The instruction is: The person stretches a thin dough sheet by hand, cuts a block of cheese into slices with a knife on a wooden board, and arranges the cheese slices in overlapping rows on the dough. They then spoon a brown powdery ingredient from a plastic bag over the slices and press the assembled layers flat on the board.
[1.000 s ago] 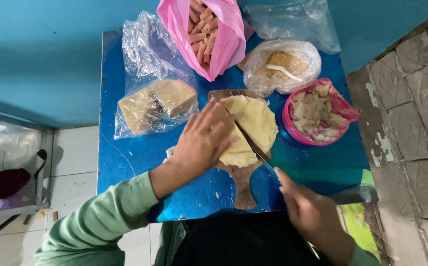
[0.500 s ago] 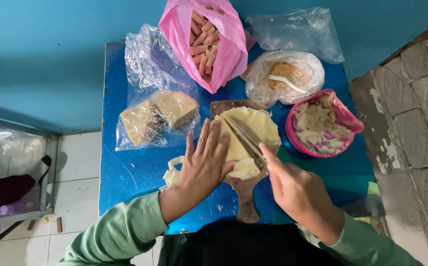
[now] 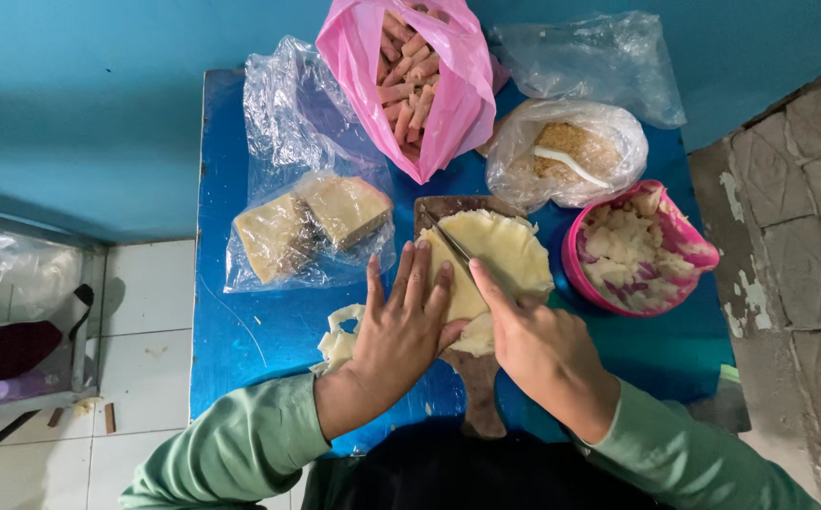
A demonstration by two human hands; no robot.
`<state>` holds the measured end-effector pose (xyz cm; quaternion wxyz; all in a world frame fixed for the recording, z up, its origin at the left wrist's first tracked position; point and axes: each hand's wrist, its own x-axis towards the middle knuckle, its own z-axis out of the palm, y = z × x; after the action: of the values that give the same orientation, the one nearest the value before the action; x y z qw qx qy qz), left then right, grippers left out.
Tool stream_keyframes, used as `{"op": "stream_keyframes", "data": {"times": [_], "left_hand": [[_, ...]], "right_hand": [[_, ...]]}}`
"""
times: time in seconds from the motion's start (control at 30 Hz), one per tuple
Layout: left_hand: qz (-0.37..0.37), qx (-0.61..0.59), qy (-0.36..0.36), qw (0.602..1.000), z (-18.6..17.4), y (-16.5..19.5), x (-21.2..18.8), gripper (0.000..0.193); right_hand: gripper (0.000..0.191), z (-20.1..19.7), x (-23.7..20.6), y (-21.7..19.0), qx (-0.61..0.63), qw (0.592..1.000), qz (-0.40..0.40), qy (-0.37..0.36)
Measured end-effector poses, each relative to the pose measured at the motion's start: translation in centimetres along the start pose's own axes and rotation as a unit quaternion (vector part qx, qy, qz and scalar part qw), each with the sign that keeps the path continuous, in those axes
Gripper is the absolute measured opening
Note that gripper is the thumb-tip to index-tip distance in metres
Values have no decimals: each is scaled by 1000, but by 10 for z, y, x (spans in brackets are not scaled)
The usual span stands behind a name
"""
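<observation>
A pale round dough sheet (image 3: 495, 250) lies on a wooden cutting board (image 3: 472, 378) mid-table, its near edge hidden under both hands. The left hand (image 3: 401, 331) presses flat, fingers spread; the right hand (image 3: 538, 345) grips a knife (image 3: 448, 236), handle concealed. Behind: pink bag of sausages (image 3: 429, 76), clear bag of wrapped blocks (image 3: 311, 222), pink bowl (image 3: 642, 250) near the blue table (image 3: 250, 331) edge.
</observation>
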<state>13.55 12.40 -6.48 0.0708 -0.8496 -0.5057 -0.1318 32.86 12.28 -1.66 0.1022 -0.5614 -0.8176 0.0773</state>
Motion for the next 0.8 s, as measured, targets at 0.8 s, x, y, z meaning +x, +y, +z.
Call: {"op": "stream_keyframes", "data": {"times": [0.8], "left_hand": [[-3, 9, -12, 1000, -4, 0, 3, 71]], "right_hand": [[62, -15, -56, 7, -48, 999, 6, -7]]}}
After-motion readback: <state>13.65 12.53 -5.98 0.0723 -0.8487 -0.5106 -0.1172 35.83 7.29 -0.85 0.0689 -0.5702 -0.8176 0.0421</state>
